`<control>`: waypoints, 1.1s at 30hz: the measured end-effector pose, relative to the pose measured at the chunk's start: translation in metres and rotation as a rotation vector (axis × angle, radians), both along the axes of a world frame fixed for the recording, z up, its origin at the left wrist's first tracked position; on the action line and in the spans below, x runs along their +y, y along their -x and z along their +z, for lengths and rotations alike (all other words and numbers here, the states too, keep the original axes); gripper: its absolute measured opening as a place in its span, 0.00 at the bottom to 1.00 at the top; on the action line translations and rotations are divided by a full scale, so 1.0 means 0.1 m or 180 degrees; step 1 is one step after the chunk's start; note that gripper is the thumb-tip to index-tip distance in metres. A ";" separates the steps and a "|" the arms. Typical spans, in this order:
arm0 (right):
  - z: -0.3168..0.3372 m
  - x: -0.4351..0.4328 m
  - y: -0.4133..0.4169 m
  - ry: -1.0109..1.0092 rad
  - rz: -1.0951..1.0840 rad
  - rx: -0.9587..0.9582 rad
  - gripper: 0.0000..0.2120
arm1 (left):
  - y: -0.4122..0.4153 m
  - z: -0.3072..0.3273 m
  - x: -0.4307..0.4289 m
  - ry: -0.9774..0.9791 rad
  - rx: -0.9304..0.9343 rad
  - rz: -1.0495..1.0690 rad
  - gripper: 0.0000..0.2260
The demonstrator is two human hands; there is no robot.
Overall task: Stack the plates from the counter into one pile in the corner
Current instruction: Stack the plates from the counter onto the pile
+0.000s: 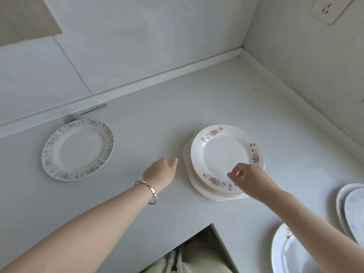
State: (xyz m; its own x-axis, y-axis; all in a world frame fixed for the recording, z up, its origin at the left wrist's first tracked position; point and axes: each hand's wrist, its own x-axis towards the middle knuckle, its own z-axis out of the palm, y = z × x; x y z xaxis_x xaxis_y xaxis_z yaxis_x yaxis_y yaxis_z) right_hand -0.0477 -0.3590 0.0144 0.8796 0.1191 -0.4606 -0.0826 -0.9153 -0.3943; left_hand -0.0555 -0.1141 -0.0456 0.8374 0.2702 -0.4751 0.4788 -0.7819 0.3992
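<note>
A pile of plates sits on the white counter (216, 99), short of the back right corner. Its top plate (220, 154) is white with pink flowers and a gold rim, and it lies flat on a scalloped white plate (186, 154). My right hand (246, 179) hovers over the near rim of the top plate, fingers loosely curled and holding nothing. My left hand (160, 171), with a bracelet at the wrist, is low over the bare counter just left of the pile, also empty. A blue-flowered plate (78, 149) lies alone at the far left.
A metal utensil (86, 113) lies behind the blue-flowered plate against the backsplash. More plates sit at the right edge: a flowered one (287, 253) and a small blue-patterned stack (352, 209). The counter's inner corner (211, 224) opens over light fabric (197, 257) below. A wall socket (332, 8) is at top right.
</note>
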 end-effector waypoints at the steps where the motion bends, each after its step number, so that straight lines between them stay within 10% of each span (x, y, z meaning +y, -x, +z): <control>1: 0.02 0.19 -0.02 -0.0047 0.0146 0.0058 0.08 | 0.06 0.02 0.19 -0.0024 -0.0021 0.0075 0.17; 13: -0.34 2.94 0.18 -0.0394 0.1128 0.1097 0.11 | 1.38 -0.02 2.53 0.0135 0.0160 0.1669 0.10; 23: -0.87 3.96 0.03 -0.2762 -0.2482 0.2034 0.14 | 1.82 -0.26 3.20 0.0182 0.0359 0.1832 0.11; 33: -0.75 3.47 0.05 -0.2828 -0.2489 0.1467 0.06 | 1.56 -0.32 3.03 0.0327 0.0421 0.1462 0.09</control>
